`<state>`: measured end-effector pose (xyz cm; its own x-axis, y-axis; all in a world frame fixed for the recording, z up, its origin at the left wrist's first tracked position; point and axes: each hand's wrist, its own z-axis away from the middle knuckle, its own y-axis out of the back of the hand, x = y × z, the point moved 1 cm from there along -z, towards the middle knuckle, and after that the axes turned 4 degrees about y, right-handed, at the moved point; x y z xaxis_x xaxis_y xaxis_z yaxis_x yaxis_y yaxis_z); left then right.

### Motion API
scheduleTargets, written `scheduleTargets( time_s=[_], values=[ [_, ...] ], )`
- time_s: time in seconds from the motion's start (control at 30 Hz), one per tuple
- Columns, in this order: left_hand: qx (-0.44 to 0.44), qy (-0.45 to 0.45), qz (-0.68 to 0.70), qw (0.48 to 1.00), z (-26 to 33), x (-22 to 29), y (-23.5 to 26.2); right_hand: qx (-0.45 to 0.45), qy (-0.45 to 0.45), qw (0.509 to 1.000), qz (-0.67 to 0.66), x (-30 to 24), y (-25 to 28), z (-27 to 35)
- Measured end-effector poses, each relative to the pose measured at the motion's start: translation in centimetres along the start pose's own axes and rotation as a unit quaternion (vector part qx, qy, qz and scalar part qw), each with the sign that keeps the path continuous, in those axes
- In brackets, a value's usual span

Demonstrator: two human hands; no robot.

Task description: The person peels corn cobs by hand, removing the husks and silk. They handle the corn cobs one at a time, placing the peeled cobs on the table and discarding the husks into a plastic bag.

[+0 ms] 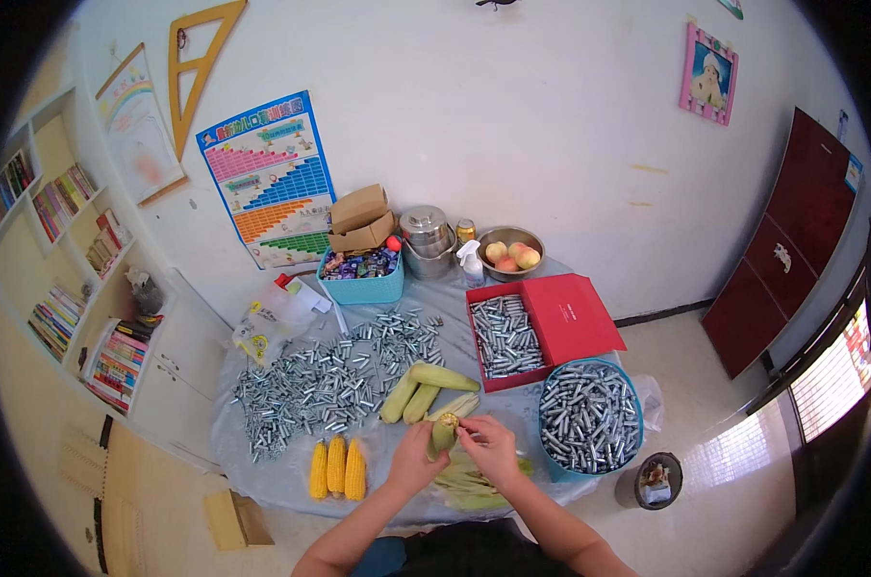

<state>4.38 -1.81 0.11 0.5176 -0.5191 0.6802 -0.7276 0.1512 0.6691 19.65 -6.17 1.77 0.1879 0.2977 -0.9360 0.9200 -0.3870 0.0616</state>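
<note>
My left hand (416, 464) is wrapped round an ear of corn (442, 438), held upright over the front of the table. Green husk still covers most of the ear, and pale yellow shows at its top. On its right side, my right hand (491, 450) pinches the husk near the top. Several unpeeled ears (422, 392) lie just beyond my hands. To the left, three bare yellow corn cobs (336, 468) rest side by side. Loose green husks (474, 488) are heaped below my right hand, partly hidden by it.
Many small metal cylinders (310, 385) are strewn across the table's left half. More fill a red box (512, 380) and a blue tub (591, 423) on the right. At the back stand a turquoise basket (363, 288), a metal pot (428, 240), a spray bottle (472, 265) and a peach bowl (512, 234).
</note>
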Motion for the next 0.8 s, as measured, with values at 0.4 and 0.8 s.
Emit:
scheduleTargets(
  time_s=[0.4, 0.8],
  values=[
    [-0.044, 0.085, 0.171, 0.981, 2.0, 0.4, 0.2, 0.052, -0.050, 0.995, 0.068, -0.2, -1.0, 1.4],
    [-0.074, 0.174, 0.403, 0.895, 2.6, -1.2, -1.9, -0.014, -0.280, 0.922, -0.268, 2.9, -0.5, 2.4]
  ],
)
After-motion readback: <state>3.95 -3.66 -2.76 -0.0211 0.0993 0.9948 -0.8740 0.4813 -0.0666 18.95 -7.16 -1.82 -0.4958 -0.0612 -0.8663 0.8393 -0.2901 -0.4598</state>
